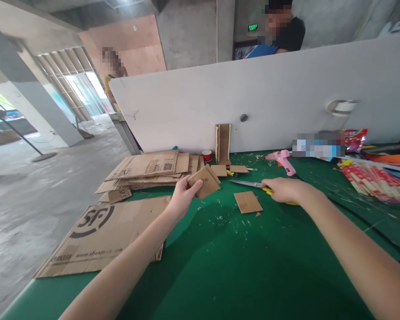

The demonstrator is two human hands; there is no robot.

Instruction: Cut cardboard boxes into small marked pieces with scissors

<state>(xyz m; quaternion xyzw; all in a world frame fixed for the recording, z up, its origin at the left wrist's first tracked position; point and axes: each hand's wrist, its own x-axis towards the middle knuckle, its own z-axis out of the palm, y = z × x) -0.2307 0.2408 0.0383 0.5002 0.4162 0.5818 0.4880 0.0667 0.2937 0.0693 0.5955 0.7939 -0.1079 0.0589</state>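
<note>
My left hand [186, 194] is closed on small cut cardboard pieces [207, 183], thumb on top, held a little above the green table [216, 275]. In my right hand [282, 190] is a pair of scissors [248, 183] with yellow handles, its blades pointing left toward the cardboard pieces without touching them. A loose cardboard square [248, 202] lies flat on the table below the blades, with a tiny scrap [258, 214] at its corner. Behind my hands, a folded cardboard channel [223, 144] stands upright against the white partition.
A stack of flattened cardboard [146, 169] and a large SF-printed sheet [116, 240] lie at left. A pink glue gun [283, 161], a red tape roll [207, 155] and packets of wooden sticks [376, 180] sit toward the back and right. Two people are beyond the white partition [180, 106].
</note>
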